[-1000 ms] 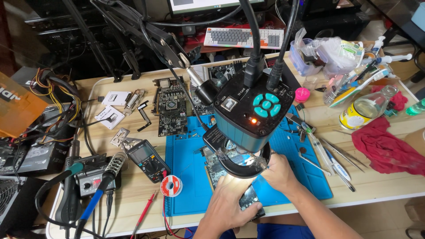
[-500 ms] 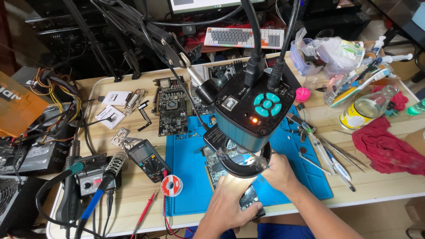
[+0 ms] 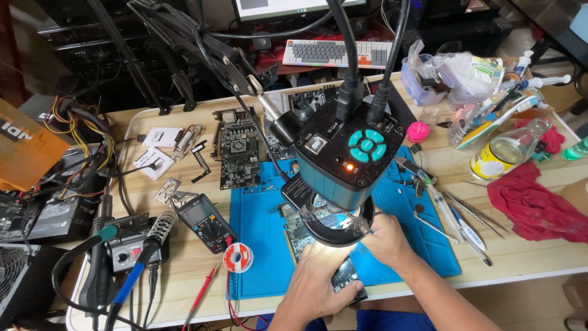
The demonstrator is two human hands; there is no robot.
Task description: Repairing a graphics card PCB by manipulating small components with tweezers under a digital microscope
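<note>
Circuit board (image 3: 300,228): lying on blue mat (image 3: 257,245) under microscope camera (image 3: 352,150), lit by its ring light. Left hand (image 3: 318,285) is bracing the board edge, fingers clamped on it; right hand (image 3: 386,240) is resting beside it, finger state hidden.

A green circuit board (image 3: 301,228) lies flat on the blue mat, lit beneath the microscope

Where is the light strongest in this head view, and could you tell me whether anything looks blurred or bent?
In the head view, the ring light under the microscope camera throws a bright patch over the circuit board and the left hand and right hand; the wooden table is evenly lit; the picture is sharp, with table edges slightly bowed near the frame's borders.
</note>
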